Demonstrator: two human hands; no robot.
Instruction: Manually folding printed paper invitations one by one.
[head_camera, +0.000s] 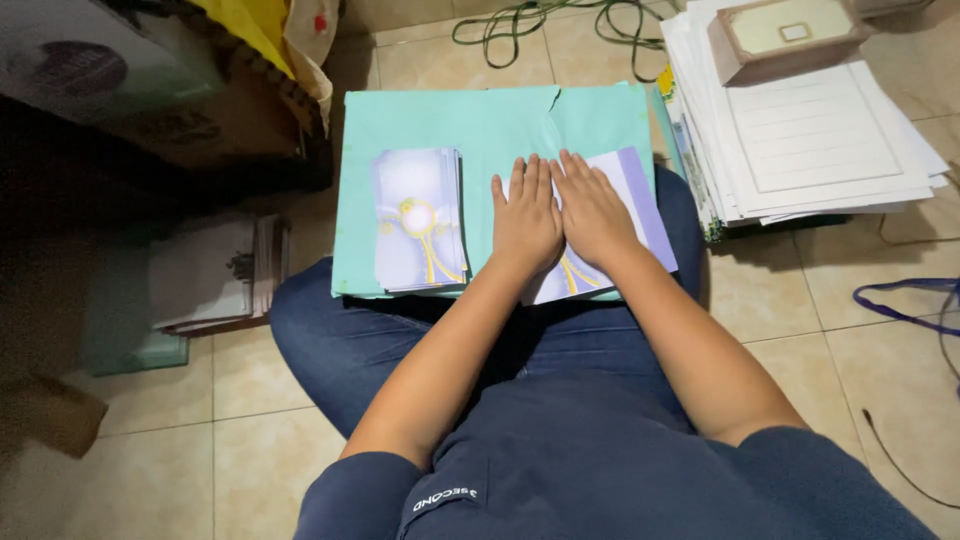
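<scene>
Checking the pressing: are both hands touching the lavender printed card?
Touching. The head view shows left hand and right hand lying flat on the lavender printed card, no gap.

A home floor used as a makeshift paper workplace: beige floor tiles (760, 300), a paper stack (820, 130), cardboard boxes (190, 110), loose cables (540, 20), and printed cards (418, 220) on a green folder (500, 125) across the person's lap.
</scene>
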